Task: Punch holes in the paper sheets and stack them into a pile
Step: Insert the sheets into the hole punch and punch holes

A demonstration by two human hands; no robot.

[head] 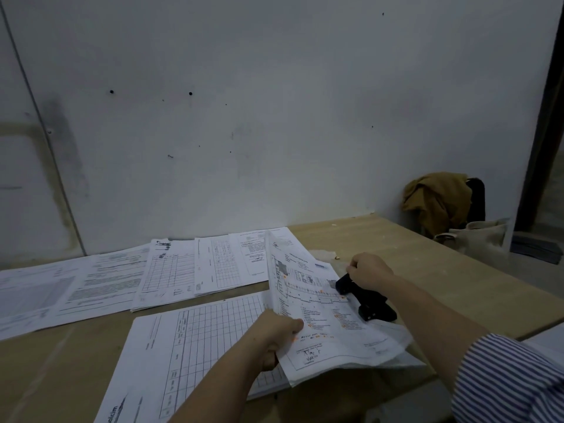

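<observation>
Two hands work on a wooden bench (396, 239). Fingers of the left hand (274, 334) pinch a printed paper sheet (311, 300), lifting its edge. The sheet's far side lies in a black hole punch (366, 300). Right hand (367, 270) rests closed on the punch. More papers (122, 279) lie near the grey wall (274, 117).

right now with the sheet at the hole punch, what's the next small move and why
Probably press the black hole punch down with the right hand, which already rests on its far end. The left hand holds the printed sheet with its edge at the punch, though I cannot tell if it is fully seated.
</observation>
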